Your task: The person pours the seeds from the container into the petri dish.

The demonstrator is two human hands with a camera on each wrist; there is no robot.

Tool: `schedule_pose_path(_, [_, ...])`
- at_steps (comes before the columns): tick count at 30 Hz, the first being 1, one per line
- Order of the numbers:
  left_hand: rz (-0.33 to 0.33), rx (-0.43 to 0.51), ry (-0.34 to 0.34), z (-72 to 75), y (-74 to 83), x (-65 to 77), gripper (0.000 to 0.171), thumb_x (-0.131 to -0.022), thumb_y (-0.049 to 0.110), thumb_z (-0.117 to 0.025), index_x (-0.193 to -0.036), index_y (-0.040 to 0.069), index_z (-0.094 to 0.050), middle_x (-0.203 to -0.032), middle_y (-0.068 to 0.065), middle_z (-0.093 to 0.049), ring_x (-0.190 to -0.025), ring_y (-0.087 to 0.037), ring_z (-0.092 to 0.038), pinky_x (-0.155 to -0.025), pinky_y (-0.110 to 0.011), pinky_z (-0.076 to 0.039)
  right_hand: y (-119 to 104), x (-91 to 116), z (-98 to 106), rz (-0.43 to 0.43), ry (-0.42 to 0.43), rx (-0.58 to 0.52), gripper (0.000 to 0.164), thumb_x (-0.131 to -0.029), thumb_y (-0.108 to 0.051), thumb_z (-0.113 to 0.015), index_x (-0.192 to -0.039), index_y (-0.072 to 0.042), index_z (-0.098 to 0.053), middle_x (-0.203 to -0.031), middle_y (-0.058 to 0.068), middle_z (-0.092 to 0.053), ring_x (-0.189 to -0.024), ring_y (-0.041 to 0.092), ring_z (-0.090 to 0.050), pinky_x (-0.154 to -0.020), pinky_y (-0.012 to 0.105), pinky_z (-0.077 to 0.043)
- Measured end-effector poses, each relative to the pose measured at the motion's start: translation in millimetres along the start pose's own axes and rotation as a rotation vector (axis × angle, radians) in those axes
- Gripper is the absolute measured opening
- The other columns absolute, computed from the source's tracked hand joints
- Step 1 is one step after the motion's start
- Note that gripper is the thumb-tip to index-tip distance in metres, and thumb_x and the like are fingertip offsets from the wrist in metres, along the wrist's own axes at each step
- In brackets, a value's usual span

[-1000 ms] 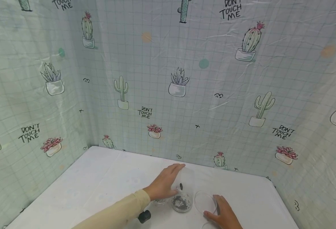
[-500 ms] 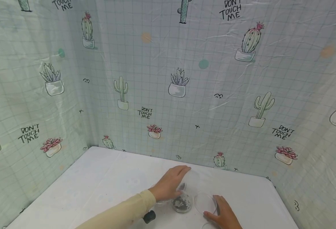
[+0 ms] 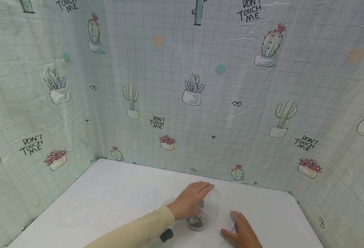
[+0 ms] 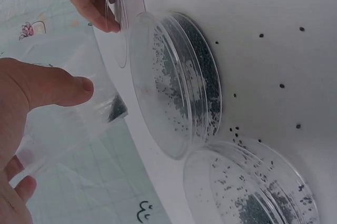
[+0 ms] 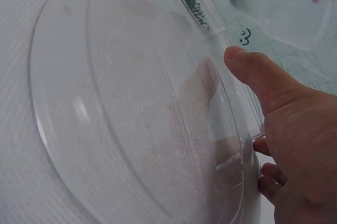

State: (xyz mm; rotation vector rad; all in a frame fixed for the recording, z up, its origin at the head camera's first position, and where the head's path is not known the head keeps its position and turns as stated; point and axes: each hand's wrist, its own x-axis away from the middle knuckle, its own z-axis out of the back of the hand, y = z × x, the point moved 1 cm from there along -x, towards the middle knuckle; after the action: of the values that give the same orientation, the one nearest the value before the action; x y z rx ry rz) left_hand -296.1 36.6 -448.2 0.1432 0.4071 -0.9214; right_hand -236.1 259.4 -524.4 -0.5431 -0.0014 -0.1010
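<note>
My left hand [image 3: 189, 201] grips a translucent plastic container [image 4: 79, 121], tilted above the table. Dark seed-like grains [image 4: 117, 107] gather in its low corner. Just below that hand stands a clear petri dish [image 3: 198, 223] with grains spread over its bottom. Another petri dish [image 4: 247, 182] with grains sits beside it, partly behind the left hand in the head view. My right hand [image 3: 242, 230] holds a clear round dish [image 5: 131, 103] by its rim, thumb on one side and fingers on the other. No grains show in that dish.
Several loose grains [image 4: 281, 85] are scattered on the white table [image 3: 123, 193]. The rim of one more clear dish [image 3: 227, 244] shows at the bottom edge. A dark block [image 3: 166, 235] sits under the left sleeve. A cactus-print curtain [image 3: 169, 86] surrounds the table.
My left hand has moved right and slightly nearer with the container, and more of the dish behind it shows. My right hand and its dish stay in place.
</note>
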Motion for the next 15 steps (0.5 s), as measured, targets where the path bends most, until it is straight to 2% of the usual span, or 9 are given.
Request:
schedule_pose_path(7, [-0.062,-0.018,0.012,-2.9,5.5,-4.7,0.098,-0.065,0.026,-0.081,-0.144,0.022,-0.023,-0.142,0.005,-0.036,-0.134,-0.012,-0.032,-0.113,-0.030,-0.028,1,-1,0,-0.004,-0.010,-0.002,0.104,-0.056,-0.064,-0.072,-0.131,0.001,-0.043,-0.136,0.025,-0.041,-0.126,0.044,-0.037,-0.101,0.060,-0.033])
schedule_pose_path(15, [-0.127,-0.102,-0.007,-6.8,12.4,-11.5,0.095,-0.068,0.018,-0.078,-0.144,0.026,-0.021,-0.141,0.006,-0.036,-0.133,-0.011,-0.032,-0.114,-0.028,-0.026,2,-3,0,0.002,-0.022,-0.042,0.103,-0.057,-0.062,-0.072,-0.131,0.002,-0.042,-0.135,0.025,-0.042,-0.125,0.043,-0.037,-0.102,0.059,-0.033])
